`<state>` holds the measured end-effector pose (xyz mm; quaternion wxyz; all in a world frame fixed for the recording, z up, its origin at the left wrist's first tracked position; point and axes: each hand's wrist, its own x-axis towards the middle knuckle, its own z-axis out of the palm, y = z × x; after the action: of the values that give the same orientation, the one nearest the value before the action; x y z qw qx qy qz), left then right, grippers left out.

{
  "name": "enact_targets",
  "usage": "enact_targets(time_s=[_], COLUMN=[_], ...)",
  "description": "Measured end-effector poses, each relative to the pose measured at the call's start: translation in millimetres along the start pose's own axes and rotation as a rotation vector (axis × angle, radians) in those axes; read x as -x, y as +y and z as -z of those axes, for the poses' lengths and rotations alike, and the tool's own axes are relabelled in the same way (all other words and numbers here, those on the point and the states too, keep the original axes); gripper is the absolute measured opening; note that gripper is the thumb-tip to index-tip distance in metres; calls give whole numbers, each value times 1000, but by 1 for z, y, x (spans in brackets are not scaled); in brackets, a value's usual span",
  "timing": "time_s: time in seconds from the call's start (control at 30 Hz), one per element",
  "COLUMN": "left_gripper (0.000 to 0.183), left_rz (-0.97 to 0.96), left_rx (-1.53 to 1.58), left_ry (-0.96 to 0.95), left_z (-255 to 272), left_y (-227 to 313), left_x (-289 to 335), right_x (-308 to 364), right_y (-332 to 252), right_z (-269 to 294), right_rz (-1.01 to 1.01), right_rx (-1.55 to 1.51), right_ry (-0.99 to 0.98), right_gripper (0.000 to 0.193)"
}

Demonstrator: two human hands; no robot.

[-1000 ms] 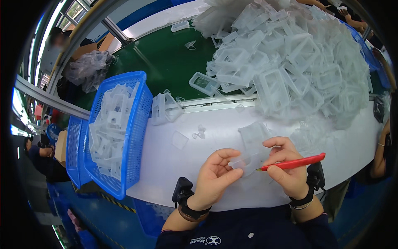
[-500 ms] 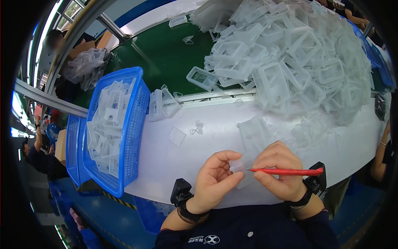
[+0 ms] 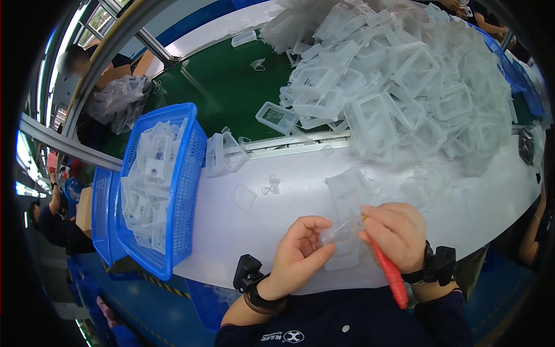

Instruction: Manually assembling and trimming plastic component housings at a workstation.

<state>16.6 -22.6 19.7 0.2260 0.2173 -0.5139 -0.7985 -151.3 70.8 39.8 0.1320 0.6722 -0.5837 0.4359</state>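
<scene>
My left hand [image 3: 302,250] pinches a small translucent plastic piece [image 3: 340,232] between thumb and fingertips, just above the white table. My right hand [image 3: 400,231] grips a slim red-handled tool [image 3: 391,272], whose handle slants down toward my body. The tool's tip lies near my right fingers and cannot be made out clearly. Both hands are close together, with the plastic piece between them. Behind and partly under them, a translucent rectangular plastic part [image 3: 347,188] lies on the table. Thin plastic scraps [image 3: 270,185] and a flat clear square [image 3: 245,197] rest to the left.
A tall heap of translucent plastic frames [image 3: 399,87] covers the far right, spilling over the green conveyor belt [image 3: 214,87]. At left stands a blue basket [image 3: 191,168] full of similar parts, with another blue basket [image 3: 103,214] beside it. Co-workers are at the edges.
The red tool has swung from lying sideways, tip toward the piece, to slanting down toward me. My right hand has turned with it, while my left hand still holds the plastic piece.
</scene>
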Motion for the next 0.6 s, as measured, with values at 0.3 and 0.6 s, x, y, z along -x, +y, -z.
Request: enact_targets(time_s=[0.3,0.6], left_gripper=[34,26], left_rz=[58,88], left_rx=[-342,239], left_ry=[-223,-159], left_z=[-7,-8], left_y=[1,1], left_x=[0,-2], right_x=[8,5], right_y=[6,-14], right_z=[14,7], right_rz=[-388,-226], right_rx=[-232,-643], right_ry=[200,-118], right_gripper=[19,17])
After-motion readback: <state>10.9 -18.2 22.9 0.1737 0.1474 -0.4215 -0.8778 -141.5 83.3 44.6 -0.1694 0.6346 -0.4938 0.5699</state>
